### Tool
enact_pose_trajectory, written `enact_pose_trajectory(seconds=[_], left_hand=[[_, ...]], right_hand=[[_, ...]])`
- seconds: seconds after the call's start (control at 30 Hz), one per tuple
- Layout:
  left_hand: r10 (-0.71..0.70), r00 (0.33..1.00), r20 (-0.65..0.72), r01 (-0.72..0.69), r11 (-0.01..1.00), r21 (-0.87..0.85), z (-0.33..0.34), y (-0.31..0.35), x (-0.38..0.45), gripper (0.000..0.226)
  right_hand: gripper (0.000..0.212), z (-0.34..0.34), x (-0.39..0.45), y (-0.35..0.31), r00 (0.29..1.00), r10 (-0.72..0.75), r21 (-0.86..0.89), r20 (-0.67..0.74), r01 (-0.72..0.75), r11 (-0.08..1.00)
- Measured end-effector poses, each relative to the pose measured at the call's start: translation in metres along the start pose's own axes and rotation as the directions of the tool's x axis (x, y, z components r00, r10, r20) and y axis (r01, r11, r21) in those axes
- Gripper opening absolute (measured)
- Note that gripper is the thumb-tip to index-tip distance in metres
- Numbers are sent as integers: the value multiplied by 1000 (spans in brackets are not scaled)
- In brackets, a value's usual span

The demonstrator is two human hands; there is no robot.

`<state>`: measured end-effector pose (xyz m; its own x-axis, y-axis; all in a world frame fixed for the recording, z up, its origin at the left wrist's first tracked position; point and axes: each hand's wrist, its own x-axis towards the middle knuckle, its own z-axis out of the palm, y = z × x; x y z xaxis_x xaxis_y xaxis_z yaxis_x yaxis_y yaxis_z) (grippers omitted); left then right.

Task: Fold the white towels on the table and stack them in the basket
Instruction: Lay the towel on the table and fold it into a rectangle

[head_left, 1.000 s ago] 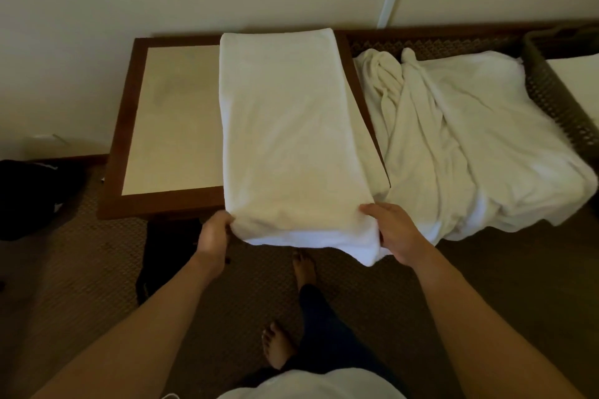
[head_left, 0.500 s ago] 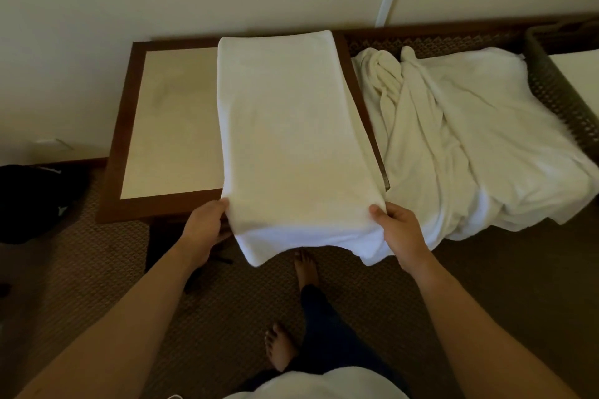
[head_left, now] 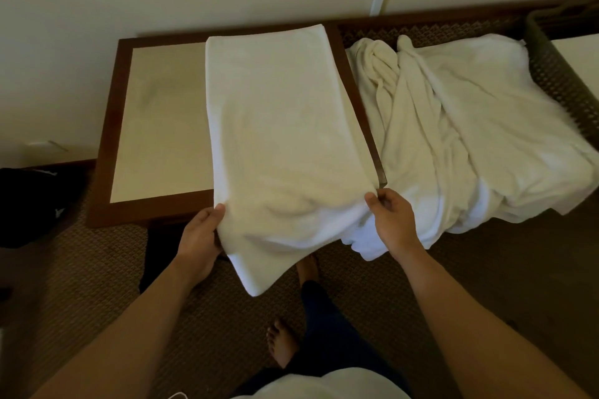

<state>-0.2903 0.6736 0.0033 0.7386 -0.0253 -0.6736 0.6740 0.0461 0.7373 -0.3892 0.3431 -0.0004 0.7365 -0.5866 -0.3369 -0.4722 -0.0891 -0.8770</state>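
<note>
Towel work is occupying both hands at the near edge of the tabletop (head_left: 162, 126), a pale cream panel framed in dark brown wood. A long white terry towel folded into a narrow strip (head_left: 278, 126) is lying lengthwise across the right part of that panel, its far end reaching the back edge by the wall and its near end drooping off the front edge. The left hand (head_left: 199, 236) is pinching the near left corner of the strip, thumb on top and fingers tucked beneath the cloth. The right hand (head_left: 390, 220) is pinching the near right corner, its grip closing on the fabric just at the corner of the wooden frame. Between the two hands the towel's near edge is sagging and bunching, with a rounded flap hanging down toward the floor.

Just beside the strip on the right, a rumpled heap of unfolded white towels (head_left: 470, 126) is spreading over a woven surface, part of it spilling over the front edge. At the far right a dark woven basket (head_left: 557, 74) is standing, touching the heap, with a flat white folded towel (head_left: 580, 58) showing inside it. Below, bare feet are standing on a brown patterned carpet (head_left: 97, 269).
</note>
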Motion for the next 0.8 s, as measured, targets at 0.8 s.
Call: enact_pose_trajectory(seconds=[0.8], left_hand=[[320, 903, -287, -107, 814, 571, 23, -1, -3, 44]], right_hand=[[12, 18, 5, -7, 981, -41, -154, -192, 11, 988]])
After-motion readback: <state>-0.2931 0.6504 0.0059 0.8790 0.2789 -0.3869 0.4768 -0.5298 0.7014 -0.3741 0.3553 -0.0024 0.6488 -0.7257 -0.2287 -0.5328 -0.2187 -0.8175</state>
